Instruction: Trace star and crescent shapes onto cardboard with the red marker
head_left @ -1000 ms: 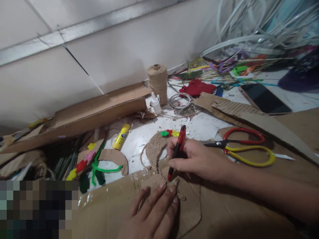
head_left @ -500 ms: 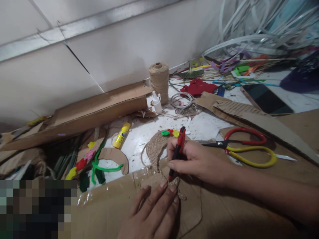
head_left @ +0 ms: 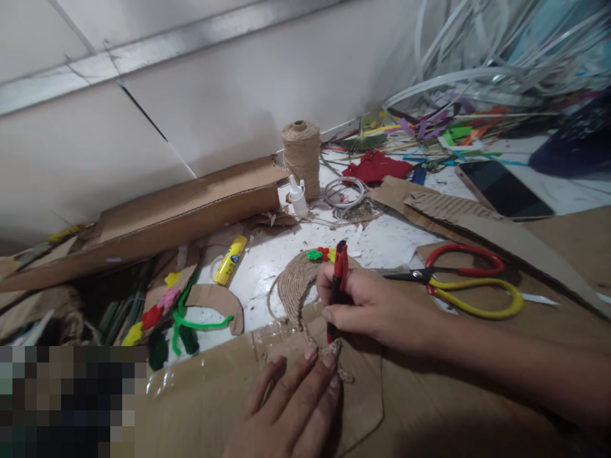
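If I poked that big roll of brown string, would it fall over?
Maybe: the roll of string stands on end and is taller than wide. On its side, it would probably roll, because its body looks round. Its wound surface looks rough, so it's probably not slippery.

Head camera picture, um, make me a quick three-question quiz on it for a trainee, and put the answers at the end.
1. Multiple choice: which of the person's hands holds the red-and-black pen? A) left B) right C) neither
2. True or false: the scissors have one red handle loop and one yellow one.
3. Fill in the blank: in this view, the small white bottle stands just in front of the upright spool of ____.

Key: 1. B, the right hand. 2. True. 3. Twine.
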{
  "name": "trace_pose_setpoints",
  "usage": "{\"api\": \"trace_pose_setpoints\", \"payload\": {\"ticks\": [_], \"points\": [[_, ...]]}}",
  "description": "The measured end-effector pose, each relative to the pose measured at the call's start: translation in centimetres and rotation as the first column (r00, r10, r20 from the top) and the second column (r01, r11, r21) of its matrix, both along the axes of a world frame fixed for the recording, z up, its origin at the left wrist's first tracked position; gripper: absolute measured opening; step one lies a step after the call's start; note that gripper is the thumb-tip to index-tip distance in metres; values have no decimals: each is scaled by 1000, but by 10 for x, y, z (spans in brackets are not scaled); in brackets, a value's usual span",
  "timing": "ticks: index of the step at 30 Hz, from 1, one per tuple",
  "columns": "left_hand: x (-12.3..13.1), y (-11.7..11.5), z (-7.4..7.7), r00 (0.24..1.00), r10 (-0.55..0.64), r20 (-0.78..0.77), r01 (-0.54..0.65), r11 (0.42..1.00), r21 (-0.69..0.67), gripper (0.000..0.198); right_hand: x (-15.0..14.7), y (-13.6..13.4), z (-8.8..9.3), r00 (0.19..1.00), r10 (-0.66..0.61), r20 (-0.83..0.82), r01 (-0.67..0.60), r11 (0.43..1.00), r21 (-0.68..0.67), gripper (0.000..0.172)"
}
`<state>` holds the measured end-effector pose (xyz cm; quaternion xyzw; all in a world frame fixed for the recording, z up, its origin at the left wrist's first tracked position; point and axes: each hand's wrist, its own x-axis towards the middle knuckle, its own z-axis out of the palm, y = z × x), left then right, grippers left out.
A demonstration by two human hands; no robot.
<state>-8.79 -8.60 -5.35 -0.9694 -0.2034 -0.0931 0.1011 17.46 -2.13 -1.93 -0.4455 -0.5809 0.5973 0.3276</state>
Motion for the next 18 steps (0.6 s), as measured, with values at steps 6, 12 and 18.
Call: {"api": "trace_pose_setpoints", "payload": {"ticks": [6,12,18], "points": [[-1,0,-5,999,-1,33,3,999,-37,46,1,-1,-1,1000,-27,-8,27,999,35,12],[-1,1,-5,999,-7,46,7,1000,-1,45,2,1,1,998,5,60,-13,991,136,9],[2,-9,-10,996,72,59,-72,997,-8,49,7,0,-3,1000,-29,0,29,999,21,10]]}}
